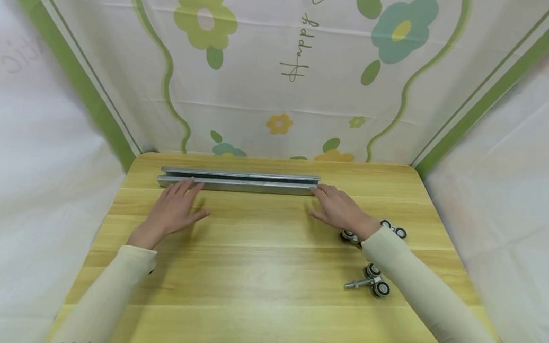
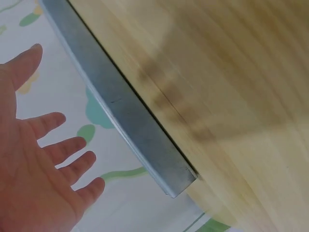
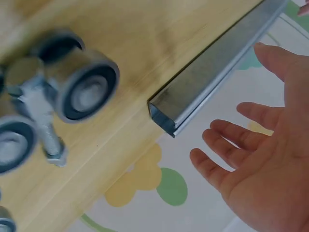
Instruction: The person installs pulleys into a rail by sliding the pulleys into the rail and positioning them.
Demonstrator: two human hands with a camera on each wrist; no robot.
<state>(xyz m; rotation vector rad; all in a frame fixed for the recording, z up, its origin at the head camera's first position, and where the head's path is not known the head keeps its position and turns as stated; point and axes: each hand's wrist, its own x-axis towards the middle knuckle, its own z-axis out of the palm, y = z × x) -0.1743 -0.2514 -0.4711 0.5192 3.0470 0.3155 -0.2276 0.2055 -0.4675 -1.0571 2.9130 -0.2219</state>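
A straight metal channel rail (image 1: 254, 188) lies lengthwise near the table's back edge, its long slot facing up. My left hand (image 1: 168, 213) is at the rail's left end, fingers spread. In the left wrist view that hand (image 2: 43, 164) appears apart from the rail (image 2: 120, 101). My right hand (image 1: 340, 208) reaches to the rail's right end with loosely extended fingers. The right wrist view shows this hand (image 3: 270, 150) beside the rail's open end (image 3: 164, 116), palm visible and holding nothing. Any light fingertip contact is hard to tell.
On the table's right lie wheeled roller trolleys: one with a bolt (image 1: 375, 283) in front, another (image 1: 349, 237) partly hidden by my right wrist, and a third (image 1: 393, 230) behind the forearm. A flowered cloth (image 1: 242, 84) hangs behind the wooden table (image 1: 248, 276).
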